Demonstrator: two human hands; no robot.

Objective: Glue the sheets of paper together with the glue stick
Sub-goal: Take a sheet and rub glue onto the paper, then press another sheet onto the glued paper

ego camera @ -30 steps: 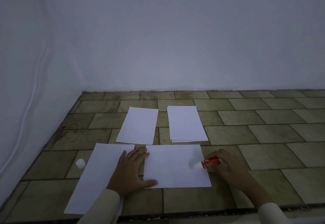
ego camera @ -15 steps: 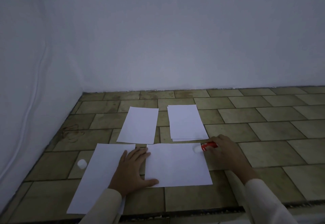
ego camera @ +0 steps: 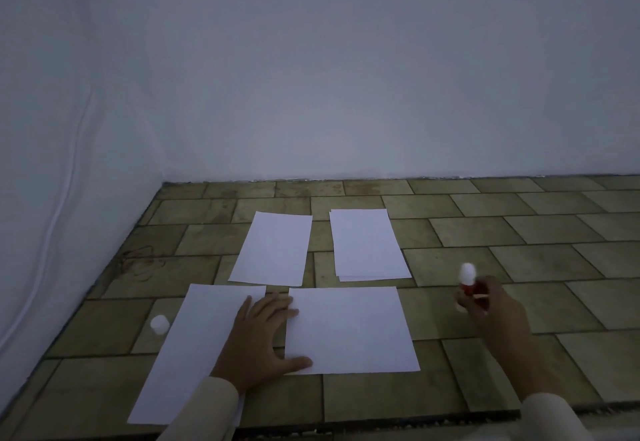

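Beside the sheet, right fingers grip the glue stick upright; left fingers flat.

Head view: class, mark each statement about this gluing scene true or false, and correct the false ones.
1. The right hand holds the glue stick clear of the paper. True.
2. The left hand is raised in the air. False: it lies flat across the near left sheet and the near right sheet.
3. The cap stands right of all the paper. False: it stands on the floor, left of the near left sheet.
4. Paper lies in four places on the floor. True.
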